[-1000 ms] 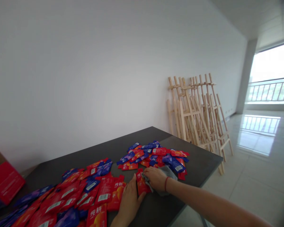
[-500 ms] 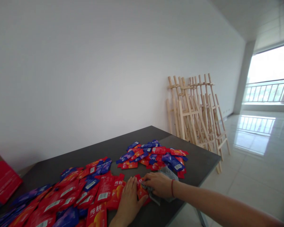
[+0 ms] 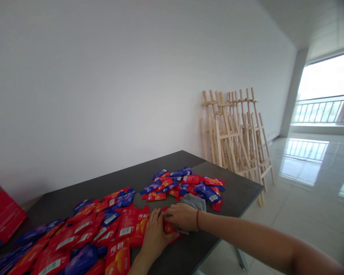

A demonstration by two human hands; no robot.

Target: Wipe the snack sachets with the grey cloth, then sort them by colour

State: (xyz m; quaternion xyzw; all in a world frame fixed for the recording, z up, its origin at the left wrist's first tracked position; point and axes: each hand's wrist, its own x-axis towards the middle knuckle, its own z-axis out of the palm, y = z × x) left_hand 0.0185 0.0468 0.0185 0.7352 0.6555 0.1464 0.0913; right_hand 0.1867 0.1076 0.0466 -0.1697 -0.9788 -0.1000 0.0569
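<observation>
Between my hands a red pouch (image 3: 169, 228) lies on the dark table (image 3: 166, 156), partly covered by my fingers. My left hand (image 3: 155, 233) rests flat along the pouch's left side, fingers stretched out and thumb across its lower part. My right hand (image 3: 184, 217), with a red band at the wrist, is closed on a grey cloth (image 3: 195, 201) and presses it onto the pouch. Much of the cloth spreads out behind and beneath the right hand. More red pouches (image 3: 127, 225) lie just left of my left hand.
A large heap of red and blue pouches (image 3: 83, 233) covers the table's left part. Farther back is a smaller pile (image 3: 186, 183). A red box (image 3: 5, 214) stands at the left edge. Wooden easels (image 3: 232, 133) lean on the wall beyond the table.
My right hand has slid slightly left and up over the pouch with the cloth, now covering more of it. My left hand stays nearly in place.
</observation>
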